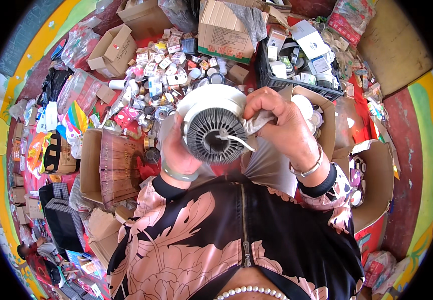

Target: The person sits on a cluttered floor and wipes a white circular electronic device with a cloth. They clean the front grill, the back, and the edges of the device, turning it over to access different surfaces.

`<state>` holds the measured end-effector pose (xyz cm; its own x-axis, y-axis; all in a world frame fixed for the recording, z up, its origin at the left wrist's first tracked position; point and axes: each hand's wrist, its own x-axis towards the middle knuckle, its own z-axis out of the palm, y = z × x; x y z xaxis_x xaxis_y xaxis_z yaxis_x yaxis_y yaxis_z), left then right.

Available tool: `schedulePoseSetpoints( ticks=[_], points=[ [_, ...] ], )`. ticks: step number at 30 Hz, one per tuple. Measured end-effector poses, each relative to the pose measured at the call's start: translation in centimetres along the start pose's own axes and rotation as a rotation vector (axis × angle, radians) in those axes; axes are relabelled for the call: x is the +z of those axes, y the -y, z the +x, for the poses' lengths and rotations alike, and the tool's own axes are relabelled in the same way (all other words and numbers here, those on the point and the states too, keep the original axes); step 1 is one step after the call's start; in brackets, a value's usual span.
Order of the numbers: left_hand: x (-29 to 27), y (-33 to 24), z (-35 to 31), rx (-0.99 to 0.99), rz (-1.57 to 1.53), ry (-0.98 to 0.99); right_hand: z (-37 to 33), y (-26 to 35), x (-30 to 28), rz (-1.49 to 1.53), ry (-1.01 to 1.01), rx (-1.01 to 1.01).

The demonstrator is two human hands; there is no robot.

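Note:
In front of my chest I hold a round downlight (214,131) with a black finned heat sink, a white rim and a short white cable at its middle. My left hand (177,145) grips its left side, the fingers partly hidden behind it. My right hand (281,117) pinches a crumpled whitish cloth (258,121) against the right edge of the fins. The finned back faces up toward me; the front of the lamp is hidden.
A big heap of small boxes and lamp parts (164,75) spreads beyond my hands. A black crate (301,82) full of boxes stands at far right. Open cartons flank me: one at left (92,165), one with round lamps at right (376,200). Another person (29,250) is at lower left.

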<state>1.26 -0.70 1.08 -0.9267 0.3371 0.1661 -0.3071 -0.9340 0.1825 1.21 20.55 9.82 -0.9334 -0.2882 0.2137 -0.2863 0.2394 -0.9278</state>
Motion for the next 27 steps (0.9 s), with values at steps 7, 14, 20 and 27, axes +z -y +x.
schedulePoseSetpoints(
  ticks=[7,14,20,27],
  points=[
    [0.5,0.2,-0.3,-0.08,0.027,0.055,-1.3,0.3,1.1,0.342,-0.009,0.016],
    [1.3,0.7,-1.1,-0.147,0.611,-0.045,-1.5,-1.5,1.2,0.462,0.017,0.128],
    [1.1,1.3,-0.8,-0.219,0.654,-0.063,-0.2,-2.5,-0.4,0.395,0.205,0.266],
    [2.8,0.7,-0.3,-0.223,0.61,-0.045,-0.8,-3.1,-1.6,0.596,0.317,0.181]
  ],
)
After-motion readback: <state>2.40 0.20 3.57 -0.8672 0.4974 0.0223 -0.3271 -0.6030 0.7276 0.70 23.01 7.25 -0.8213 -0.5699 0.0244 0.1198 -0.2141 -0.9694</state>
